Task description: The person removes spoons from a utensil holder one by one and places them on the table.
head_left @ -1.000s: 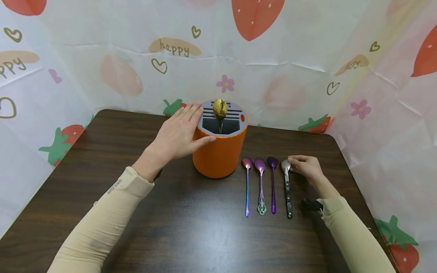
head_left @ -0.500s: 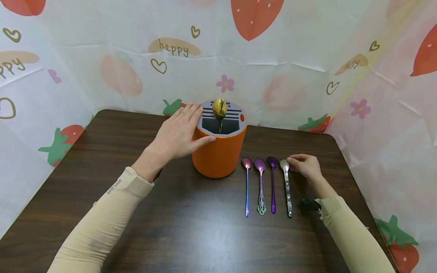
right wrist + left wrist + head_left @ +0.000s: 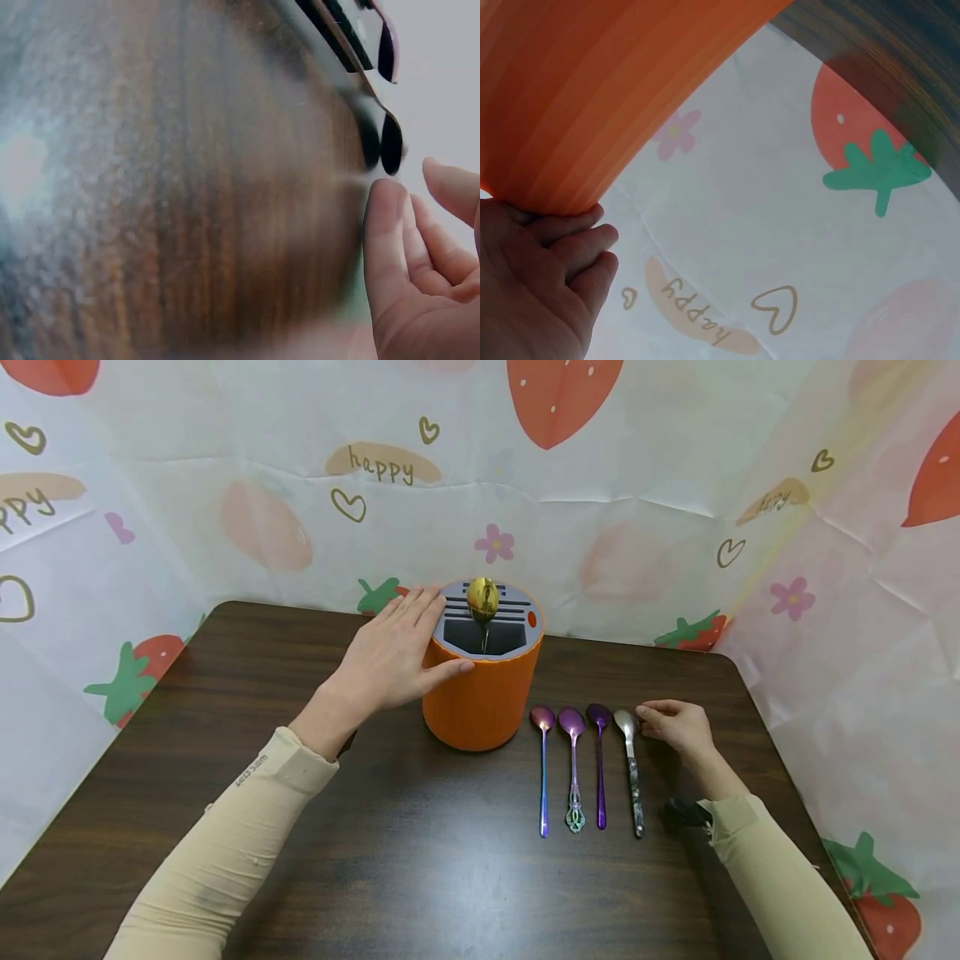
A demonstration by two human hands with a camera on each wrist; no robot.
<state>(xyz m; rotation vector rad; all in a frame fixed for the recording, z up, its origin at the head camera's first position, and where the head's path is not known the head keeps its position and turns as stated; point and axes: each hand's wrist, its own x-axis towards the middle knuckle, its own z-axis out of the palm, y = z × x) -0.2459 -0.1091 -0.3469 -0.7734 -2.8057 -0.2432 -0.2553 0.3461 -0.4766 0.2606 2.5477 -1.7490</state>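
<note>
On the left rim of an orange cylindrical utensil holder (image 3: 480, 706) with a grey slotted top, my left hand (image 3: 393, 652) rests with its fingers straight. A gold spoon (image 3: 483, 598) stands in the holder's front opening, bowl up. To the right lies a spoon with a silver bowl and dark speckled handle (image 3: 635, 789). Just right of its bowl is my right hand (image 3: 678, 727). In the right wrist view, the thumb and fingers (image 3: 386, 225) are apart, nothing between them, close to that spoon's bowl (image 3: 391, 146).
Left of the silver spoon lie a dark purple spoon (image 3: 600, 768), a purple spoon with an ornate handle (image 3: 574, 768) and a pink-and-blue spoon (image 3: 543, 777), roughly parallel. All are on a dark wooden table (image 3: 420, 868). A printed cloth (image 3: 637, 460) hangs behind it.
My right hand has let go of the silver spoon's bowl and drawn slightly right. The spoon shifted a little at its handle. My left hand and the holder stay put.
</note>
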